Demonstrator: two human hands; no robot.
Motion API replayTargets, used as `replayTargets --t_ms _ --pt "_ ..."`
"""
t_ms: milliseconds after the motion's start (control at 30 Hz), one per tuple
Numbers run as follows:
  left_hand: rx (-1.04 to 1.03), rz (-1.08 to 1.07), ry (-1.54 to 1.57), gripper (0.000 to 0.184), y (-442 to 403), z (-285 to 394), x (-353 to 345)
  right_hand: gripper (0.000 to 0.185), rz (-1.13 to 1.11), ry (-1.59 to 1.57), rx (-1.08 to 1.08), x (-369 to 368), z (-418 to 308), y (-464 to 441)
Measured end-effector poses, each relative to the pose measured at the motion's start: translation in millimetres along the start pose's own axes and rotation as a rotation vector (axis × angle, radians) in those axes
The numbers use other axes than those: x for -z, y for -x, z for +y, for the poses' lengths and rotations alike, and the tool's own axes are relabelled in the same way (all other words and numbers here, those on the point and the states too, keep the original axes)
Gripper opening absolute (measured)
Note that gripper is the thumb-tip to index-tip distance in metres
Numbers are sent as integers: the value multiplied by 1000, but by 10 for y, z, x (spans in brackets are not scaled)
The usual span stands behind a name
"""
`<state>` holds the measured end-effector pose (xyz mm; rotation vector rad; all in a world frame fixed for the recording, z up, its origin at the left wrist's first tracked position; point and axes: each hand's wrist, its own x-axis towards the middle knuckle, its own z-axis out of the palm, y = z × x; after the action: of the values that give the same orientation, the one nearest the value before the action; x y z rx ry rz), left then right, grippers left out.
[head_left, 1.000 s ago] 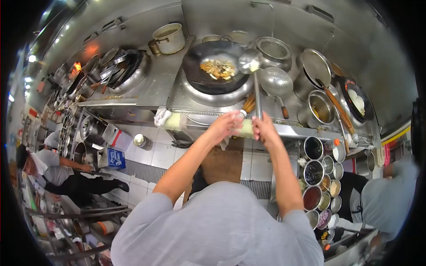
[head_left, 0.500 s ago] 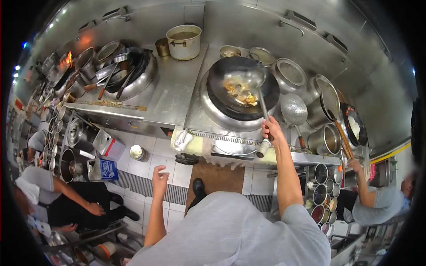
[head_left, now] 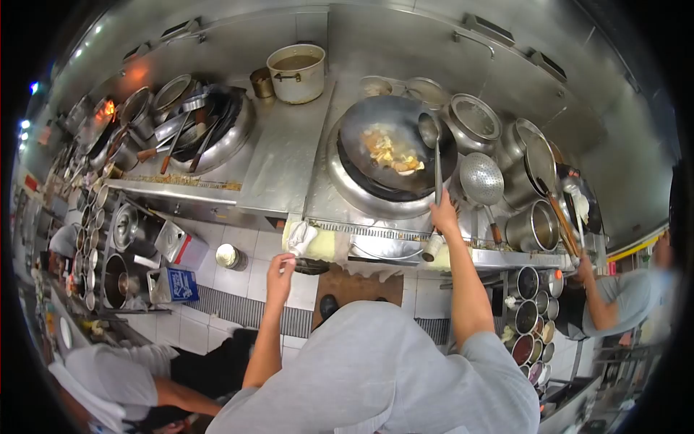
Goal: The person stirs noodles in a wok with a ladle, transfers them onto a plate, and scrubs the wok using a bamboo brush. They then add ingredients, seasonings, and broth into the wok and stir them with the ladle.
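Observation:
A long-handled ladle point(head_left: 438, 163) is in my right hand point(head_left: 444, 215), whose fingers are closed round the handle's end. Its bowl rests at the right inner side of a black wok point(head_left: 361, 166). Pale and yellowish-brown pieces of food point(head_left: 390, 150) lie in the wok under steam; I cannot tell their kind. My left hand point(head_left: 280, 278) hovers before the stove's front edge with loosely bent fingers apart and nothing visible in them. Just above it, a crumpled white cloth point(head_left: 301, 239) lies on the edge.
Right of the wok are a perforated skimmer point(head_left: 481, 178) and a steel pot point(head_left: 533, 226). A large stockpot point(head_left: 297, 74) stands at the back left. One co-worker point(head_left: 123, 380) bends at the lower left; another point(head_left: 625, 289) works at the right. A can point(head_left: 230, 257) stands on the floor.
The ladle's bowl has moved from over the food to the wok's right side. My left hand has shifted right and up toward the cloth. The left co-worker has bent lower and come closer.

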<state>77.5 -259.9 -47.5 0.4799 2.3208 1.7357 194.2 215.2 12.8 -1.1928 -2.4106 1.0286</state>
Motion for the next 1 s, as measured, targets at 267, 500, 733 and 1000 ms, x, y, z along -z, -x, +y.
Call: replayTargets --t_ms 267,500,733,1000 --pt "-52 -146 151 40 -68 690 -594 24 -552 -1483 -477 -267 -620 527" --pt "-107 -98 105 37 -7 831 -392 29 -748 -1375 -480 502 -740 171" --pt "-28 17 142 31 44 632 -131 76 -82 447 297 -13 -359 -379" --pt "-27 35 53 30 -22 523 45 75 -174 535 397 864 -333 833"
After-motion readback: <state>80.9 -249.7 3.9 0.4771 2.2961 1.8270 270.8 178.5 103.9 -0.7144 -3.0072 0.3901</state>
